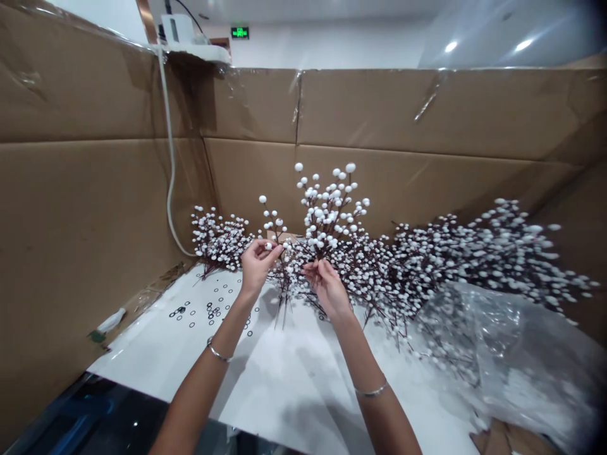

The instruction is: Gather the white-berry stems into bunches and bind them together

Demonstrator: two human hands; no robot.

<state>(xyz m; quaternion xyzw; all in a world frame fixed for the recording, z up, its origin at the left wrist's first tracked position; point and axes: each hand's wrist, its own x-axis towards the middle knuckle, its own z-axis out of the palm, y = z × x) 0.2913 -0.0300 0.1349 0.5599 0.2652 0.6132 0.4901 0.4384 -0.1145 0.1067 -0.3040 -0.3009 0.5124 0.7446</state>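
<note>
My left hand [258,262] pinches a small sprig of white berries [275,222], its thin dark stems pointing down toward the white sheet. Just to the right, my right hand [327,281] is closed round the lower stem of a fuller white-berry branch [329,208], which stands upright above the fingers. The two hands are apart, palms turned partly inward. Behind and beside them lies a large pile of white-berry branches [427,259], and a smaller bunch [218,237] rests at the left. Small black rings [211,311] are scattered left of my left forearm.
Cardboard walls [389,114] enclose the white work surface [279,392] at the back and left. Clear plastic bags [512,341] lie at the right, with brown cardboard [512,437] below them. A white cable [169,170] hangs down the left back corner.
</note>
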